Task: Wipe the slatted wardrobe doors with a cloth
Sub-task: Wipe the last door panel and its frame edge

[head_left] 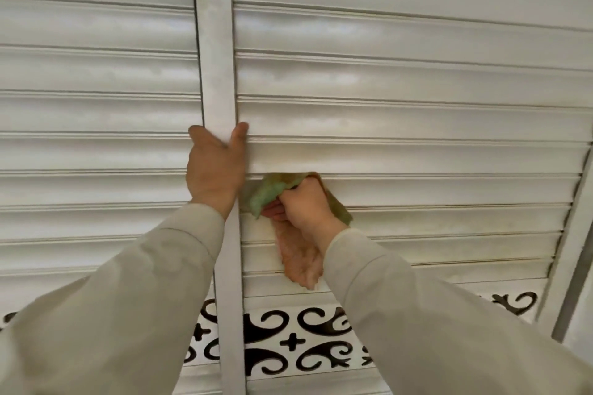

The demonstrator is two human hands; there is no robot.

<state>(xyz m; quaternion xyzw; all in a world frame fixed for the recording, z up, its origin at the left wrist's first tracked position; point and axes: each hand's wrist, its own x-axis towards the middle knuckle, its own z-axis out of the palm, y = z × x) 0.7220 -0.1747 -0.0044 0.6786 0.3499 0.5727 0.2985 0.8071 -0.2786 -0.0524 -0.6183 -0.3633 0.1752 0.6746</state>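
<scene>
White slatted wardrobe doors [401,112] fill the view. A flat vertical stile [216,42] runs down between two slatted panels. My left hand [213,170] grips this stile, thumb on its right edge and fingers wrapped round its left edge. Just to its right, my right hand [303,202] holds a bunched green and orange cloth [268,194] against a slat of the right panel. An orange part of the cloth hangs below the hand, over the lower slats.
Below the slats runs a band of dark scroll cut-outs [308,340] in the white door. Another vertical frame edge [574,250] stands at the far right, with a grey gap beside it. My beige sleeves [128,314] cover the lower view.
</scene>
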